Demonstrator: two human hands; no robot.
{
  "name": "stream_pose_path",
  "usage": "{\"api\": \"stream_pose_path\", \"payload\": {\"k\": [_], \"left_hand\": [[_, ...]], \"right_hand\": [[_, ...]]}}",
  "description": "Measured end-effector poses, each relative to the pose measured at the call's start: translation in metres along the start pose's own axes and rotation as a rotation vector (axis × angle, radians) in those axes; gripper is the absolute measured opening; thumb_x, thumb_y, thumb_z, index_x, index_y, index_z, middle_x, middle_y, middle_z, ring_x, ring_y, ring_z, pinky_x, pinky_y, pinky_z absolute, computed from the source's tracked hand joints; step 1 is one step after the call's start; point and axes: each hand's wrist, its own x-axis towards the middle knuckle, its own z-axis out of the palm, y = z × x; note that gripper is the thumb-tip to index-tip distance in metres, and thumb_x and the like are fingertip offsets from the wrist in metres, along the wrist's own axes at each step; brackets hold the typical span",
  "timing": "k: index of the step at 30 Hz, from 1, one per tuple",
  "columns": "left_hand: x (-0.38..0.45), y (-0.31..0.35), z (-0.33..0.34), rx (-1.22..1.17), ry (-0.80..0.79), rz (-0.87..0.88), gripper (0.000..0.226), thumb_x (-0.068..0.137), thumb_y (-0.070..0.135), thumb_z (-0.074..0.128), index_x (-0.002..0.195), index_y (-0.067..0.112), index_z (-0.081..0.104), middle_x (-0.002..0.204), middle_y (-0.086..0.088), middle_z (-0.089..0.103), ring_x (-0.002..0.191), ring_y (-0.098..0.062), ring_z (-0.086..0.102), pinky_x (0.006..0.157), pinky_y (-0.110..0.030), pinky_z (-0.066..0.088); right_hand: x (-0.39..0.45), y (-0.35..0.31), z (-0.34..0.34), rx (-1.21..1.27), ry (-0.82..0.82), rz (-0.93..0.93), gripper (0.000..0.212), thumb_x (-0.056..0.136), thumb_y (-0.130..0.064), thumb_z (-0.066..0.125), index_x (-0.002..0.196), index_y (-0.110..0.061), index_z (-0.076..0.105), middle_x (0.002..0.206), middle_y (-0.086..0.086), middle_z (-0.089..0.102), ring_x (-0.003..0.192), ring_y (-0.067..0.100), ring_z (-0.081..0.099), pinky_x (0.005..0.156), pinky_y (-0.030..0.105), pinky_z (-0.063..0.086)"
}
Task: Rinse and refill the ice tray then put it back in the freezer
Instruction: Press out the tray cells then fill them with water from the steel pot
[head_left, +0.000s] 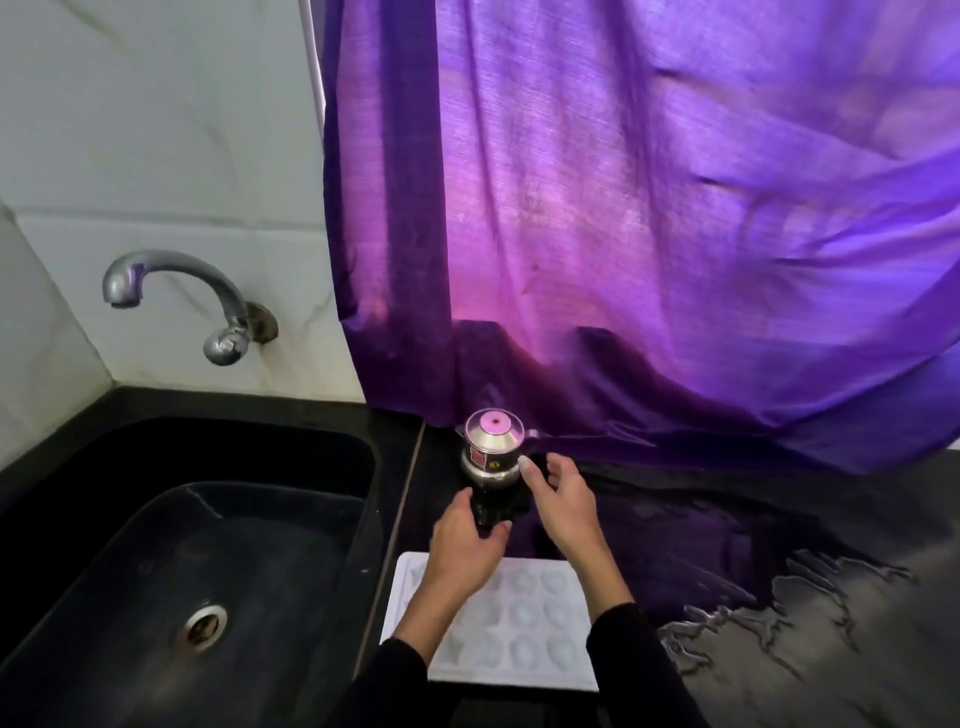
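Note:
A white ice tray (524, 623) lies flat on the black counter just right of the sink, its round cells facing up. Both my forearms pass over it. Beyond the tray stands a small steel vessel (492, 447) with a conical lid. My right hand (558, 501) reaches toward it with its fingers spread, one fingertip at the vessel's base. My left hand (467, 540) hovers just in front of the vessel over its dark reflection, fingers loosely curved and holding nothing. The tap (171, 291) on the tiled wall is not running.
A black sink (156, 571) with a steel drain fills the lower left. A purple curtain (649, 234) hangs behind the counter and drapes onto it. Water lies pooled on the counter (805, 613) at the right.

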Motion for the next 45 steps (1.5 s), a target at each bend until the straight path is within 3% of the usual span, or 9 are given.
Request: {"api": "stream_pose_path", "payload": {"k": [4,7,9,12,16,21,30,41,45], "left_hand": [[0.024,0.003,0.003,0.016,-0.027,-0.015,0.077,0.087,0.028,0.066,0.147,0.007,0.023,0.150,-0.009,0.036,0.137,-0.023,0.036,0.108,-0.029,0.031],[0.041,-0.001,0.006,0.015,-0.015,0.014,0.080,0.078,0.031,0.071,0.144,0.014,0.030,0.146,-0.006,0.042,0.134,-0.021,0.040,0.110,-0.037,0.036],[0.051,-0.006,0.008,0.009,-0.008,0.015,0.083,0.073,0.032,0.073,0.144,0.017,0.031,0.145,-0.004,0.043,0.135,-0.020,0.039,0.110,-0.040,0.036],[0.057,-0.007,0.009,0.002,-0.013,0.038,0.084,0.072,0.029,0.073,0.143,0.020,0.031,0.143,-0.001,0.044,0.134,-0.020,0.040,0.109,-0.040,0.037],[0.055,-0.007,0.012,-0.023,-0.043,0.072,0.093,0.073,0.028,0.074,0.149,0.021,0.020,0.151,-0.002,0.034,0.141,-0.020,0.030,0.113,-0.041,0.033],[0.046,-0.008,0.016,-0.043,-0.029,0.106,0.093,0.073,0.025,0.074,0.148,0.025,0.021,0.147,0.000,0.039,0.137,-0.016,0.037,0.111,-0.037,0.036],[0.006,0.019,0.008,-0.089,0.067,0.362,0.096,0.080,0.019,0.072,0.153,0.022,0.010,0.160,0.002,0.011,0.147,-0.008,0.005,0.119,-0.028,0.013],[-0.076,0.035,0.036,-0.165,-0.030,0.465,0.094,0.082,0.026,0.072,0.152,0.019,0.010,0.160,0.003,0.011,0.147,-0.007,0.008,0.114,-0.018,0.013],[-0.097,0.029,0.053,-0.170,-0.112,0.422,0.094,0.083,0.029,0.071,0.153,0.021,0.008,0.160,0.003,0.011,0.146,-0.008,0.011,0.113,-0.018,0.015]], "right_hand": [[0.036,-0.011,0.011,0.040,0.026,0.002,0.081,0.089,-0.044,0.062,0.149,-0.007,0.025,0.155,0.012,0.029,0.142,0.023,0.030,0.115,0.035,0.029],[0.058,-0.012,0.013,-0.010,-0.013,0.021,0.072,0.088,-0.045,0.063,0.143,-0.008,0.037,0.154,0.011,0.031,0.140,0.023,0.033,0.111,0.032,0.030],[0.066,-0.010,0.013,-0.043,-0.051,0.030,0.050,0.084,-0.048,0.067,0.119,-0.014,0.057,0.136,0.009,0.052,0.119,0.020,0.051,0.092,0.027,0.040],[0.069,0.000,0.014,0.004,-0.053,0.052,0.038,0.071,-0.049,0.077,0.083,-0.019,0.056,0.090,0.000,0.064,0.080,0.015,0.057,0.069,0.027,0.046],[0.063,0.015,0.014,0.123,-0.050,0.100,0.043,0.053,-0.055,0.081,0.061,-0.022,0.054,0.069,-0.002,0.065,0.073,0.017,0.065,0.081,0.049,0.057],[0.041,0.018,0.016,0.251,0.005,0.096,0.049,0.051,-0.055,0.081,0.070,-0.014,0.063,0.075,0.007,0.072,0.082,0.027,0.071,0.082,0.050,0.057],[-0.004,-0.020,-0.029,0.338,0.108,-0.091,0.033,0.060,-0.049,0.079,0.069,-0.023,0.060,0.075,0.004,0.072,0.082,0.022,0.070,0.087,0.054,0.054],[-0.074,-0.024,-0.094,0.108,0.251,-0.169,0.041,0.064,-0.065,0.062,0.080,-0.027,0.061,0.079,-0.003,0.071,0.084,0.017,0.068,0.083,0.052,0.055],[-0.090,-0.014,-0.109,-0.065,0.295,-0.160,0.028,0.080,-0.054,0.060,0.084,-0.027,0.061,0.080,-0.005,0.069,0.085,0.021,0.066,0.082,0.052,0.053]]}}
